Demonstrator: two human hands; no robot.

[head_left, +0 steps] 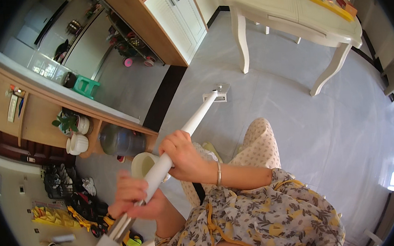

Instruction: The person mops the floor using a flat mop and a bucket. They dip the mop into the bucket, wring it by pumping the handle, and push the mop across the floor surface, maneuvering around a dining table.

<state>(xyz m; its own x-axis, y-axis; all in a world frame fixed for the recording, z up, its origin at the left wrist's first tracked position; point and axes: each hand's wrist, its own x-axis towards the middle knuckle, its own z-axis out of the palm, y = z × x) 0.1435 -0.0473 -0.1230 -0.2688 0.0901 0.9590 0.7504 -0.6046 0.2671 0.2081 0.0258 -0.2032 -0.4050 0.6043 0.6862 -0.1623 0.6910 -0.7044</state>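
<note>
A white-handled flat mop (197, 121) runs diagonally from the lower left up to the grey tiled floor (286, 116). Its small flat head (223, 92) rests on the tiles short of the table. My right hand (184, 155), with a bangle at the wrist, wraps the thick white part of the pole. Lower down, my left hand (135, 197) grips the same pole where white meets bare metal; it is slightly blurred. The pole's near end runs out of view at the bottom. Behind the pole, a pale bucket (144, 163) is partly hidden by it.
A cream table (278, 4) with curved legs bears bottles and a yellow tray. To the left stands a wooden shelf unit (44, 117) with a large water bottle (122, 139) and potted plant (67, 122). A green stool (85, 86), shoes (89, 186) and toy vehicles (89, 211) are farther off.
</note>
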